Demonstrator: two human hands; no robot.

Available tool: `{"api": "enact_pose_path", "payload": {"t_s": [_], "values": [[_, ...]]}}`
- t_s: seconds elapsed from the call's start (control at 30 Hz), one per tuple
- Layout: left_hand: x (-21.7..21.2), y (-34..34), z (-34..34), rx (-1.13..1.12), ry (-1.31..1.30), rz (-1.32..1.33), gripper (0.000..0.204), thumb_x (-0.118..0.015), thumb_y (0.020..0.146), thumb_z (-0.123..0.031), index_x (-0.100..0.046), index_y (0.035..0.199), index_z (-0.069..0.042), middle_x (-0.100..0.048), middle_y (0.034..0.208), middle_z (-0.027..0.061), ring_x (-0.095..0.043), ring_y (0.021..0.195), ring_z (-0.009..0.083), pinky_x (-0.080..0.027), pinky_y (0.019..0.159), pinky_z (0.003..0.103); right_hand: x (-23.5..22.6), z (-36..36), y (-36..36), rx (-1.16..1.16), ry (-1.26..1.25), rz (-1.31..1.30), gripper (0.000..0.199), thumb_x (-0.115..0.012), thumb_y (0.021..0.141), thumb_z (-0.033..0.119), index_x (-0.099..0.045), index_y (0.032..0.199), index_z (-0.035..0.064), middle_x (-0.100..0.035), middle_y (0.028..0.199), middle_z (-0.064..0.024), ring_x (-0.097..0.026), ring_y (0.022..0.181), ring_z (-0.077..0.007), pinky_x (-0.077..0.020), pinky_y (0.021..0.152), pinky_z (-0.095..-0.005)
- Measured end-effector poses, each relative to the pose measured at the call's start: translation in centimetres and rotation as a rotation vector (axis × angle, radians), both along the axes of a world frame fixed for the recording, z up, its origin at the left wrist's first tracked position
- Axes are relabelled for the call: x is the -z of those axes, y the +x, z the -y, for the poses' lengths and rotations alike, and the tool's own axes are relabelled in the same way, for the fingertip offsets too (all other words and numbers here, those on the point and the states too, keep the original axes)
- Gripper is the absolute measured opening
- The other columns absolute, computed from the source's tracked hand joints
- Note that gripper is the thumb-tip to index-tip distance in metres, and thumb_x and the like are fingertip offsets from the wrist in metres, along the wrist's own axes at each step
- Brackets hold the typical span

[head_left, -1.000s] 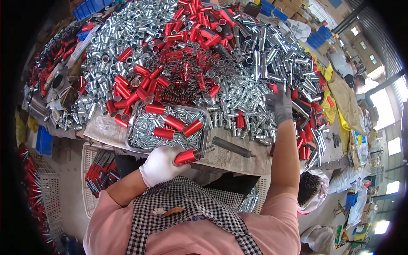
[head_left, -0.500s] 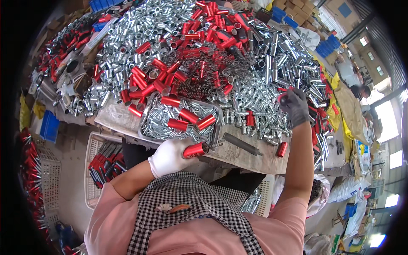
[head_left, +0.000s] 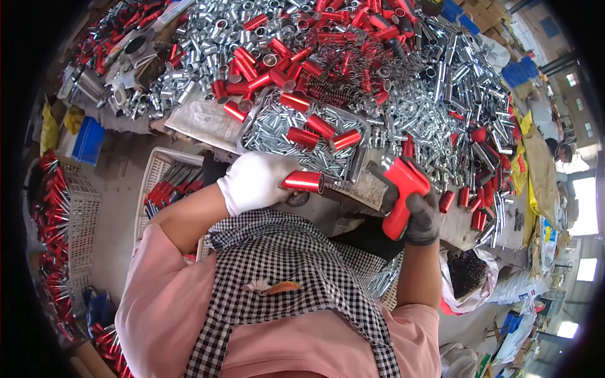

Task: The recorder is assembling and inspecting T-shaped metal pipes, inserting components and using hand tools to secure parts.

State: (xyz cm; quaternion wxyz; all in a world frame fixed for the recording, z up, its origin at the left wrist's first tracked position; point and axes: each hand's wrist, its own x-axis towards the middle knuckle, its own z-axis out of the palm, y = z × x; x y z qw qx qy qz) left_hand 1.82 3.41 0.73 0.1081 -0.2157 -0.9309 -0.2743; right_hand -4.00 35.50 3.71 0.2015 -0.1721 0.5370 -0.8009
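Observation:
My left hand point(head_left: 255, 181), in a white glove, is closed around a shiny red tube point(head_left: 302, 182) in front of my apron. The tube's open end points right; a thin coiled piece point(head_left: 337, 186) shows just beyond it. A dark rounded end point(head_left: 297, 199) shows under the same hand. My right hand point(head_left: 422, 220), in a dark grey glove, grips a red pistol-shaped handle with dark parts point(head_left: 406, 183), held upright over the table's front edge. Between and beyond my hands sits a clear tray point(head_left: 363, 165) of small silver pins, with several red tubes on top.
Heaps of silver sleeves point(head_left: 208, 47), red tubes point(head_left: 277, 75), dark springs point(head_left: 359, 63) and silver fittings point(head_left: 422, 107) cover the table. A white crate point(head_left: 148, 183) stands below at left, beside a blue bin point(head_left: 89, 140). A white bag point(head_left: 485, 296) sits low at right.
My right hand has come back from the parts pile at right, toward my body, with the red pistol-shaped handle. My left hand still holds the red tube. The whole view has shifted.

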Motion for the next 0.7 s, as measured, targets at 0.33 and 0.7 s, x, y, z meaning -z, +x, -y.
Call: {"api": "enact_pose_path", "payload": {"t_s": [0.33, 0.7], "values": [[-1.8, 0.9, -0.4, 0.073, -0.291, 0.023, 0.026, -0.072, 0.069, -0.022, -0.062, 0.086, -0.005, -0.063, 0.072, 0.0144, -0.065, 0.070, 0.0345, -0.052, 0.065, 0.045, -2.7, 2.8, 0.4, -0.449, 0.815, -0.467, 0.053, -0.075, 0.076, 0.016, -0.060, 0.125, 0.0033, -0.070, 0.104, -0.0084, -0.069, 0.087, -0.0218, -0.0558, 0.080, -0.0358], [0.1, 0.2, -0.2, 0.688, 0.239, 1.348, 0.017, -0.073, 0.074, -0.009, -0.058, 0.073, -0.001, -0.058, 0.063, 0.0012, -0.055, 0.052, 0.0100, -0.041, 0.043, 0.028, -5.1, 4.5, 0.8, -0.519, 0.678, -1.861, 0.040, -0.066, 0.073, 0.019, -0.070, 0.112, 0.0145, -0.067, 0.087, -0.0076, -0.066, 0.073, -0.0212, -0.0536, 0.059, -0.0328]]}}
